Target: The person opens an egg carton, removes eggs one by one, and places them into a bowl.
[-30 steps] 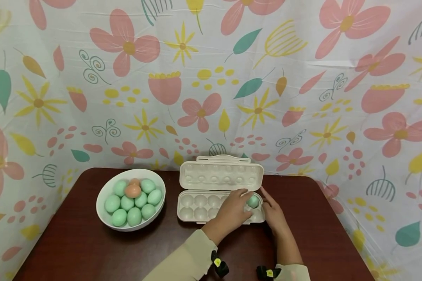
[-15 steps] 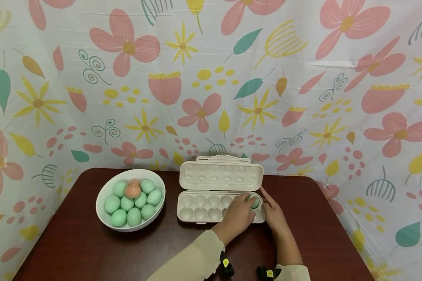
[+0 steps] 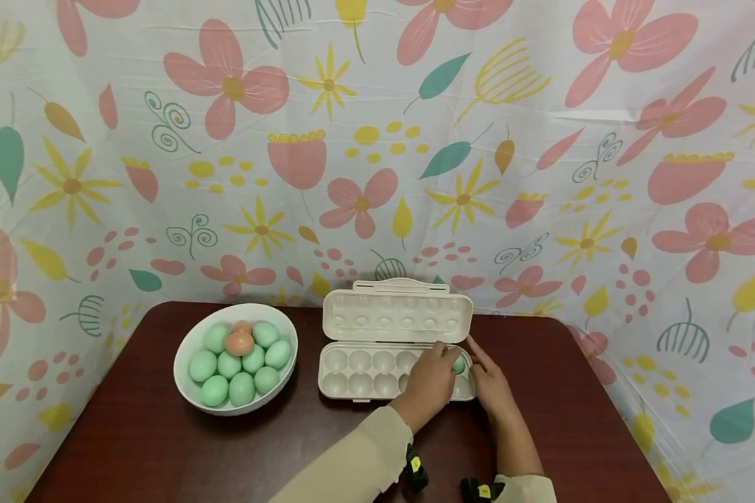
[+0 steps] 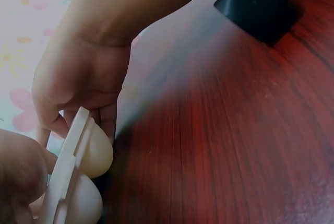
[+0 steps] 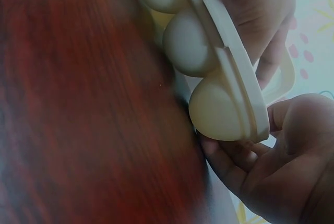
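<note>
A pale egg carton lies open on the table, its lid tipped back toward the wall. My left hand reaches over the right half of the carton, its fingers at a green egg in the right end. The fingers seem to pinch that egg; the left hand covers part of it. My right hand grips the carton's right end; in the right wrist view its thumb is at the rim and its fingers curl beneath the rounded cups. The carton's left cups hold nothing.
A white bowl of green eggs, with brown eggs on top, stands to the left of the carton. The dark wooden table meets a floral cloth at the back. Each wrist wears a black camera.
My left hand has shifted right with the green egg, which sits slightly further right and is more covered by the hand. The right hand has kept its place on the carton.
</note>
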The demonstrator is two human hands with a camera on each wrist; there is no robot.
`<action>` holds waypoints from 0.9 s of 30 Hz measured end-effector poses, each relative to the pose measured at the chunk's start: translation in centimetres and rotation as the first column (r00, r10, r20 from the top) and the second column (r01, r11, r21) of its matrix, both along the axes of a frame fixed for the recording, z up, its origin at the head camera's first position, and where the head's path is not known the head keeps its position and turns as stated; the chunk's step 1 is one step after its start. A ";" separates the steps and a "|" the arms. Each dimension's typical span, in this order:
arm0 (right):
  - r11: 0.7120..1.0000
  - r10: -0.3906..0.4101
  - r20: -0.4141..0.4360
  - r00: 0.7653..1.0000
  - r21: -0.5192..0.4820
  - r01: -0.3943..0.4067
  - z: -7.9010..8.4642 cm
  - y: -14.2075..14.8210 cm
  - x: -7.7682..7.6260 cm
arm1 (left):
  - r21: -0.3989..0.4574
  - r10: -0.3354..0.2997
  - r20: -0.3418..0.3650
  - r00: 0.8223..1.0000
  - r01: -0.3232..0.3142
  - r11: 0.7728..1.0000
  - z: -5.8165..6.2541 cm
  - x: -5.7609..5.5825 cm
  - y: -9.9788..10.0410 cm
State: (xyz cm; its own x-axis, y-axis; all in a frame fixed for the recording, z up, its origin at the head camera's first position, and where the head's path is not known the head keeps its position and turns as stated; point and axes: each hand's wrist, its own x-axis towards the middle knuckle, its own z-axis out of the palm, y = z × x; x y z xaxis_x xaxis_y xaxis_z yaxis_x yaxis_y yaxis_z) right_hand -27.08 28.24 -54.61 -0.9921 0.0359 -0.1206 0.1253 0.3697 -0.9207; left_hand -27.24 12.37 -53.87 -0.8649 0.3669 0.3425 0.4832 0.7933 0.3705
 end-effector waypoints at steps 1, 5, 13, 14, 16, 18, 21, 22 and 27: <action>1.000 0.001 0.000 1.000 0.000 -0.001 0.0 0.0 0.0 | -0.001 0.004 0.012 1.000 -0.004 1.000 0.0 -0.1 0.0; 1.000 0.002 0.000 1.000 0.009 -0.002 0.0 0.1 0.0 | -0.015 0.019 0.063 0.998 -0.018 1.000 0.0 -0.3 0.2; 1.000 0.019 0.016 1.000 -0.008 -0.018 0.0 0.1 0.2 | 0.026 0.030 0.118 0.993 -0.033 0.999 -0.4 -0.1 0.2; 1.000 0.017 0.016 1.000 -0.007 -0.017 0.0 0.1 0.2 | 0.030 0.028 0.118 0.993 -0.032 0.999 -0.4 -0.1 0.2; 1.000 0.016 0.013 1.000 -0.009 -0.016 -0.1 0.0 0.2 | 0.040 0.024 0.112 0.993 -0.029 0.999 -0.5 0.0 0.2; 1.000 0.015 0.005 1.000 -0.007 -0.015 -0.1 0.1 0.2 | 0.049 0.021 0.101 0.995 -0.026 0.998 -0.7 0.0 0.1; 1.000 0.016 -0.004 1.000 -0.004 -0.016 -0.1 0.1 0.2 | 0.065 0.022 0.094 0.995 -0.028 0.998 -0.7 0.0 0.1; 1.000 0.017 -0.006 1.000 -0.003 -0.017 -0.1 0.1 0.2 | 0.073 0.022 0.091 0.996 -0.028 0.997 -0.7 0.0 0.1; 1.000 0.018 -0.009 1.000 -0.011 -0.018 -0.1 0.1 0.2 | 0.116 0.018 0.096 0.995 -0.029 0.993 -0.9 -0.1 0.1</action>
State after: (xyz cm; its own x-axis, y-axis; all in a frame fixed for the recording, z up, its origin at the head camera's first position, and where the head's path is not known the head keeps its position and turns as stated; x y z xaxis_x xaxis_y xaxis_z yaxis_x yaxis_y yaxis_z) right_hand -26.91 28.37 -54.76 -0.9935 0.0169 -0.1122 0.1107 0.3619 -0.9256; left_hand -27.35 12.47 -54.80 -0.9032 0.3084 0.2984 0.4235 0.7525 0.5043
